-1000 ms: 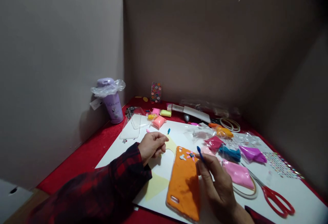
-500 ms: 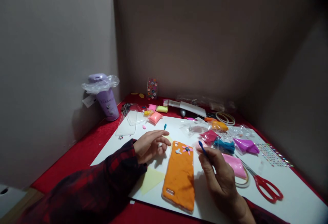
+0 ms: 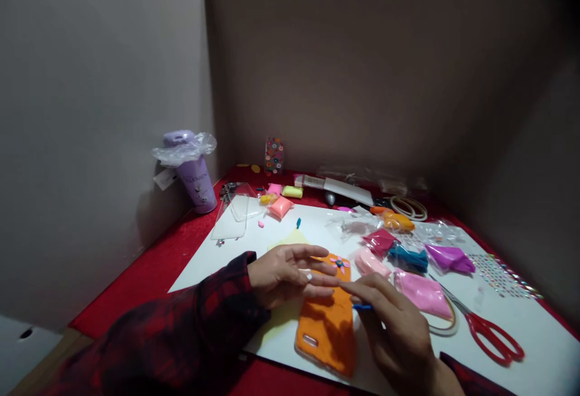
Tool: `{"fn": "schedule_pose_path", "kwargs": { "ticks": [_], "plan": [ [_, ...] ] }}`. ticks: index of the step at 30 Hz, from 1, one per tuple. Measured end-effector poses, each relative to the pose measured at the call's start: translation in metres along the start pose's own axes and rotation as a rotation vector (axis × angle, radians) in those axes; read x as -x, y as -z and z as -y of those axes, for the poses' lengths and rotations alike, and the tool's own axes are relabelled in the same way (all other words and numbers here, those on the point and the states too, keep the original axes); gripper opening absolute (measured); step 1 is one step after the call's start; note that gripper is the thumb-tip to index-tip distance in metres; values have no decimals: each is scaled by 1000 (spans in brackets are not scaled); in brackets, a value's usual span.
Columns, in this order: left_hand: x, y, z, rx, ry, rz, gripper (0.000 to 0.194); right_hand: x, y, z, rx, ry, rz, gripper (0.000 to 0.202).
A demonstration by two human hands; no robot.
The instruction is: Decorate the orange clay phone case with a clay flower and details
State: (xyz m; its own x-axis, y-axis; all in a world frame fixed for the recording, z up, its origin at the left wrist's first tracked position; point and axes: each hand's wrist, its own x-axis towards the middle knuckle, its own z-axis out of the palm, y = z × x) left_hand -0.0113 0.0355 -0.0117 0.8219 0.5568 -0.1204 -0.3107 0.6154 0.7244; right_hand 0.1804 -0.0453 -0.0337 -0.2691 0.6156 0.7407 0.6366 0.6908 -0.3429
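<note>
My left hand (image 3: 294, 272) is over the orange clay-covered phone case (image 3: 328, 329), its fingers stretched out. A small white piece (image 3: 309, 276), probably clay, is held at its thumb and fingers. My right hand (image 3: 394, 323) grips a thin blue modelling tool (image 3: 362, 307), mostly hidden in the fingers. Its extended fingertips reach the left hand's fingertips. On the upper part of the case sits a pink clay flower (image 3: 339, 264) with a dark blue centre; the white shape beside it is hidden behind my left hand. Beneath my left hand lies a pale yellow paper (image 3: 276, 326).
Red-handled scissors (image 3: 493, 335) lie at the right by a pink clay packet (image 3: 423, 293). Blue (image 3: 408, 258) and purple (image 3: 449, 259) packets are behind. A rhinestone sheet (image 3: 502, 275) edges the white board (image 3: 194, 272). A purple cup (image 3: 198, 184) and clear cases (image 3: 231, 220) are at left.
Both hands have come together over the case. My right hand has moved inward and tipped the blue tool lower; my left hand has moved right, its fingers straighter. The view has shifted slightly.
</note>
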Motion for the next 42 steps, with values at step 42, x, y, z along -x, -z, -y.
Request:
{"fn": "schedule_pose_path", "kwargs": {
  "ticks": [42],
  "plan": [
    [18, -27, 10, -565, 122, -173, 27, 4, -4, 8, -19, 74, 50, 27]
  ]
}}
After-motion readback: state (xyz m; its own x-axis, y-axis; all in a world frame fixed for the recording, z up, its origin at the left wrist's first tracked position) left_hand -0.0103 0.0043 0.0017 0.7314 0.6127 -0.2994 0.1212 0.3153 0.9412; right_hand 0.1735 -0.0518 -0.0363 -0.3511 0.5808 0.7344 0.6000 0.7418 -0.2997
